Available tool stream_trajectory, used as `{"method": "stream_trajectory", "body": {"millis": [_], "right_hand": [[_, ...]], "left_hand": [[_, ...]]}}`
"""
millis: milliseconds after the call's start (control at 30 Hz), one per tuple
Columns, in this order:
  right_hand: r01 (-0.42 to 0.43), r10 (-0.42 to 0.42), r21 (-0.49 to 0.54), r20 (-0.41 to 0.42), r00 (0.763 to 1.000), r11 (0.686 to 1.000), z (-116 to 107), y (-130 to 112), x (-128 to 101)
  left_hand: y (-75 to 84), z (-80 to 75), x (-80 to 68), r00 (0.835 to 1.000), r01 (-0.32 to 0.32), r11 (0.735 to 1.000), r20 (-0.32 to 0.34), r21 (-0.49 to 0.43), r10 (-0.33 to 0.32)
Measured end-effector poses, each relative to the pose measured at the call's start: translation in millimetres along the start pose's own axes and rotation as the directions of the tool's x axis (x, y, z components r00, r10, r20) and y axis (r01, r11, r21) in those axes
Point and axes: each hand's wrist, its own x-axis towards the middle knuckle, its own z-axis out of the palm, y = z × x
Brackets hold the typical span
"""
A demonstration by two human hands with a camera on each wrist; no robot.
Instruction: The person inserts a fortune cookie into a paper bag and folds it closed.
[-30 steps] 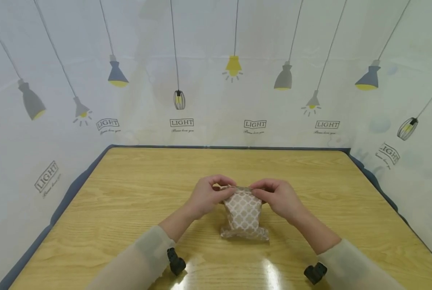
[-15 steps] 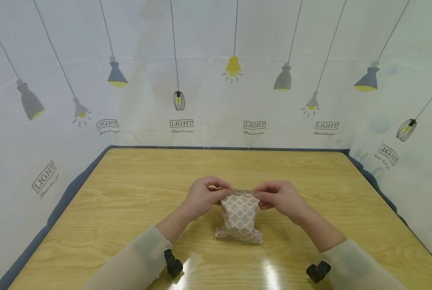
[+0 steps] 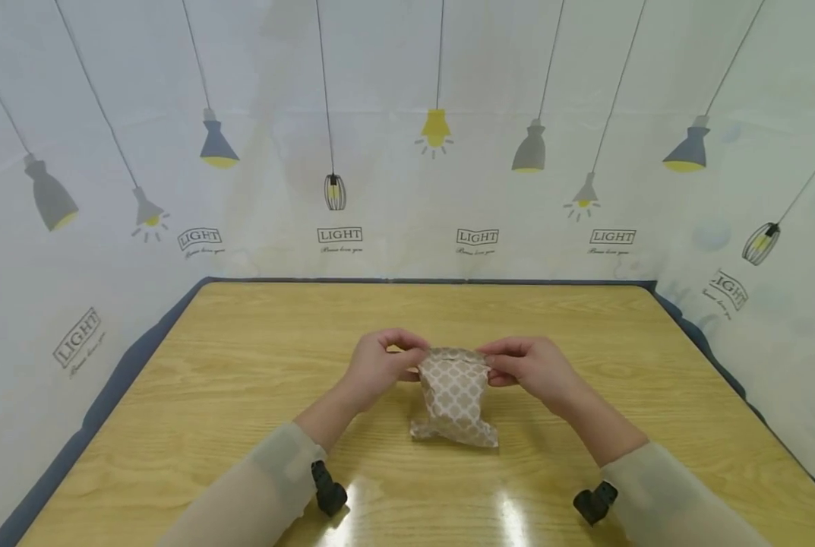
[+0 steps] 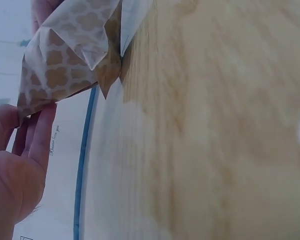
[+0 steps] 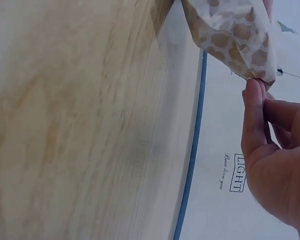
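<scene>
**Both hands pinching the bag's top**

Left hand (image 3: 378, 368) and right hand (image 3: 532, 369) each pinch a top corner of the patterned paper bag (image 3: 456, 397), standing mid-table (image 3: 243, 365). Since a second ago the top's been pulled flatter, so the mouth looks about closed.

Paper bag (image 3: 456, 395) standing at mid-table on the table (image 3: 243, 357), nearer the front edge than the back. Left hand (image 3: 378, 367) at the bag's top left corner, right hand (image 3: 532, 368) at its top right, both pinching it. Curtain wall (image 3: 407, 190) behind and along both sides.
</scene>
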Motion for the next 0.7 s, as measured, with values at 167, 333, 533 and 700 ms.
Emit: {"method": "stream_trajectory", "body": {"millis": [167, 333, 533, 700], "right_hand": [[-0.026, 0.025, -0.059, -0.026, 0.999, 0.998, 0.1, -0.2, 12.8], [-0.049, 0.048, -0.09, -0.015, 0.999, 0.995, -1.6, 2.2, 30.2], [-0.09, 0.09, -0.078, 0.004, 0.996, 0.993, -0.9, 5.5, 47.7], [-0.149, 0.148, -0.109, -0.011, 0.989, 0.983, 2.2, 11.5, 54.9]], "left_hand": [[-7.5, -0.8, 12.8, 0.997, 0.067, 0.997, -0.035, -0.044, -0.069], [-13.0, -5.4, 22.8, 0.994, 0.09, 0.994, -0.052, -0.055, -0.093], [-17.0, -11.0, 30.1, 0.993, 0.108, 0.99, -0.034, -0.095, -0.111], [-21.2, -11.3, 34.1, 0.986, 0.16, 0.986, -0.03, -0.046, -0.161]]}}
